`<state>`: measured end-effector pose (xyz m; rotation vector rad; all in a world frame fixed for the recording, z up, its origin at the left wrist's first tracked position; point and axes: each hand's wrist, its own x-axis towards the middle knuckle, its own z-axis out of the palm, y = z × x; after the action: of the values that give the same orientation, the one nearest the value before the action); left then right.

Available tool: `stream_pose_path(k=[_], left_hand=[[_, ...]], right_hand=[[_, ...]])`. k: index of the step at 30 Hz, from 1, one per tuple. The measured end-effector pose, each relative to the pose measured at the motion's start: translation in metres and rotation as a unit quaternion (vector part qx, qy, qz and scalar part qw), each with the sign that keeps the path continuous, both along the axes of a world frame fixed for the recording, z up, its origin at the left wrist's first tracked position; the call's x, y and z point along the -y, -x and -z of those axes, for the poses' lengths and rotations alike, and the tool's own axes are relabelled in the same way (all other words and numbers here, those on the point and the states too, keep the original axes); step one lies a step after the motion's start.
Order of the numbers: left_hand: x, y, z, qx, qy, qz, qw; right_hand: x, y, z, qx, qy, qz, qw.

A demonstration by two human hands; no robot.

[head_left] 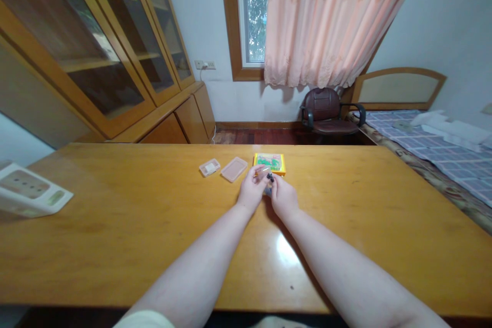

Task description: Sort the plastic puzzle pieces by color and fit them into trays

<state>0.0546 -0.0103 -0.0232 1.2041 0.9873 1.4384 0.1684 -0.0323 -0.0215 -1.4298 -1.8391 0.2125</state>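
Observation:
My left hand is closed around a clear plastic piece, whose full shape is hidden by the fingers. Against it, the closed fingertips of my right hand pinch a small black object, too small to identify. A bit of blue shows below, between the two hands. Just behind them lies a flat yellow box with a green and red picture on top. To the left of my hands are a shallow clear plastic tray or lid and a smaller clear plastic box with something whitish in it.
The wooden table spans the view. A white plastic holder stands at its left end. Beyond the table are a glass-door cabinet, a brown armchair and a pink curtain. On the right is a bed.

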Motion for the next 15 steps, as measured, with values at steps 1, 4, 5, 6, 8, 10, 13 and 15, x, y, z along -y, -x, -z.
stream_pose_path(k=[1, 4, 5, 6, 8, 10, 13, 15], left_hand=[[0.0, -0.0005, -0.0002, 0.0, 0.001, -0.005, 1.0], [0.0008, -0.0021, -0.0022, 0.001, -0.002, -0.022, 1.0], [0.0013, -0.0026, -0.0032, 0.002, -0.004, -0.025, 1.0], [0.0018, -0.003, -0.0042, 0.003, -0.006, -0.026, 1.0], [0.0028, -0.0036, -0.0057, 0.008, -0.01, -0.028, 1.0], [0.0033, -0.0038, -0.006, 0.009, -0.015, -0.031, 0.999], [0.0032, -0.0037, -0.0041, 0.002, -0.029, -0.038, 0.999], [0.0028, -0.0036, -0.0022, -0.006, -0.038, -0.043, 0.998]], right_hand=[[-0.0001, 0.0006, 0.0008, 0.003, -0.001, 0.01, 1.0], [-0.0004, 0.0017, 0.0028, 0.0, -0.003, 0.033, 0.999], [-0.0004, 0.0016, 0.0033, -0.005, -0.006, 0.036, 0.999], [-0.0004, 0.0014, 0.0037, -0.012, -0.01, 0.036, 0.999], [-0.0004, 0.0009, 0.0043, -0.028, -0.023, 0.032, 0.999], [-0.0003, 0.0007, 0.0049, -0.048, -0.034, 0.028, 0.998], [0.0002, 0.0015, 0.006, -0.079, -0.052, 0.02, 0.995], [0.0004, 0.0024, 0.007, -0.096, -0.062, 0.013, 0.993]])
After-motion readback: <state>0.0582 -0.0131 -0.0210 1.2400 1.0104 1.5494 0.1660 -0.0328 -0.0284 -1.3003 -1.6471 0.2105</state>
